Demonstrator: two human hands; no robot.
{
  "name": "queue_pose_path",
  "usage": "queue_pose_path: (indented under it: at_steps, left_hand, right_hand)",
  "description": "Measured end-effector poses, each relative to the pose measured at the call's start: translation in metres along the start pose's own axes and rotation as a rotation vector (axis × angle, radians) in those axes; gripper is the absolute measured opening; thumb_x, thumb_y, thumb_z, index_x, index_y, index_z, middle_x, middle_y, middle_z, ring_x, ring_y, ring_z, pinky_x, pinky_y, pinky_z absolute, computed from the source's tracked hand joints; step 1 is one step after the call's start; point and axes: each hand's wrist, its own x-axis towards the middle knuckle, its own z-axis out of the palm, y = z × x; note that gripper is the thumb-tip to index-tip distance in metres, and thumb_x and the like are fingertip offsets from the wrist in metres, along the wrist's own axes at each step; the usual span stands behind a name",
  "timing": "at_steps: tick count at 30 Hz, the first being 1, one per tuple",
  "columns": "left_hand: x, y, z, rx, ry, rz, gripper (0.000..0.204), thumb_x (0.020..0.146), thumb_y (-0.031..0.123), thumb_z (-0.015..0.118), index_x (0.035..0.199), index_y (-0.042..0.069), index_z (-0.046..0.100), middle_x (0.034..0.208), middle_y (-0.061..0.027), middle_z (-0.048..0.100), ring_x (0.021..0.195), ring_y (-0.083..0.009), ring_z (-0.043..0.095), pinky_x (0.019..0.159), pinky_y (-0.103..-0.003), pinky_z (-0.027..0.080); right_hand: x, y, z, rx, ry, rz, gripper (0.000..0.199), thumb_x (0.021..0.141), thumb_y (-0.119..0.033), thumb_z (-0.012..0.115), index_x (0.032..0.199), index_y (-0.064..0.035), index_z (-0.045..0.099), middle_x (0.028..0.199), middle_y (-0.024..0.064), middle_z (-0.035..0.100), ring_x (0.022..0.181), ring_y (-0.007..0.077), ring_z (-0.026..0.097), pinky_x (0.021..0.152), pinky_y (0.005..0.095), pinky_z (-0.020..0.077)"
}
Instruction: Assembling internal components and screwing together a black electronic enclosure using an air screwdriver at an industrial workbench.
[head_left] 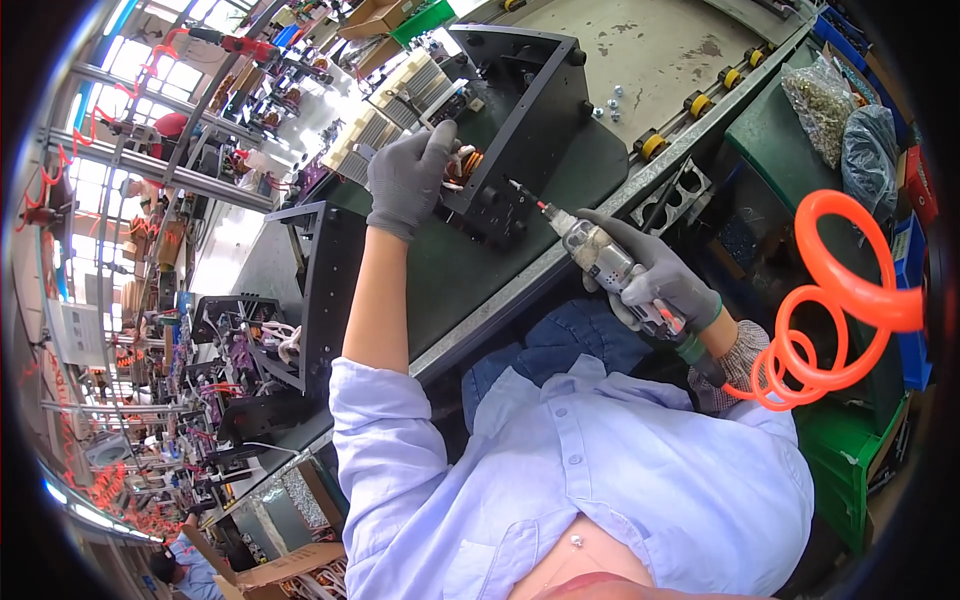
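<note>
Gripping a pneumatic screwdriver (595, 250) at two o'clock, the right gloved hand (660, 278) had fingers wrapped round its body, apparently to aim the bit towards the black metal chassis (538, 128), twelve o'clock. The left gloved hand (408, 182) lay by the chassis, perhaps steadying it, fingers partly curled; any hold could not be told. Surface: dark green mat (440, 285). Room: metal framework (160, 170), ten o'clock.

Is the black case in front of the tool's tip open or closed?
Open: an uncovered side of the black case lets orange windings show inside, near the gloved left hand.
</note>
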Motion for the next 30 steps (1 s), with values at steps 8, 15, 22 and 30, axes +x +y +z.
queue_pose_path:
  at_steps: [8,15,22,30]
  left_hand:
    - [-0.002,-0.007,0.005,-0.146,0.073,0.002,0.042,0.092,0.043,0.058,0.079,0.008,0.078,0.065,-0.0102,0.067,0.064,-0.0233,0.066,0.065,-0.031,0.049]
    - [-0.001,-0.008,0.005,-0.12,0.053,0.019,0.042,0.092,0.044,0.058,0.083,0.008,0.077,0.067,-0.0115,0.067,0.066,-0.0249,0.066,0.067,-0.033,0.049]
    - [0.001,-0.007,0.0,-0.023,-0.032,-0.047,0.045,0.091,0.049,0.057,0.086,0.008,0.077,0.075,-0.0138,0.068,0.074,-0.0289,0.067,0.073,-0.038,0.049]
    - [0.001,-0.014,0.007,-0.275,-0.016,-0.031,0.038,0.091,0.042,0.058,0.086,0.009,0.076,0.074,-0.0122,0.068,0.071,-0.0287,0.066,0.069,-0.036,0.049]
  right_hand:
    - [0.012,-0.002,0.005,0.071,-0.011,-0.015,0.108,0.053,-0.01,0.068,0.152,-0.0041,0.025,0.093,0.0155,0.059,0.051,0.0184,0.063,0.044,0.0272,0.0538]
    - [0.012,-0.009,0.003,0.023,-0.035,-0.024,0.106,0.053,-0.011,0.066,0.151,-0.0026,0.027,0.092,0.0139,0.06,0.05,0.0176,0.062,0.042,0.0263,0.0526]
    - [0.015,-0.027,-0.004,-0.178,-0.062,-0.013,0.105,0.057,-0.007,0.068,0.153,-0.0044,0.025,0.093,0.0126,0.059,0.052,0.0161,0.06,0.043,0.0261,0.0517]
    - [0.02,-0.04,-0.011,-0.405,-0.088,-0.047,0.1,0.062,-0.006,0.07,0.152,-0.0035,0.028,0.099,0.0083,0.06,0.07,0.011,0.06,0.06,0.0238,0.0525]
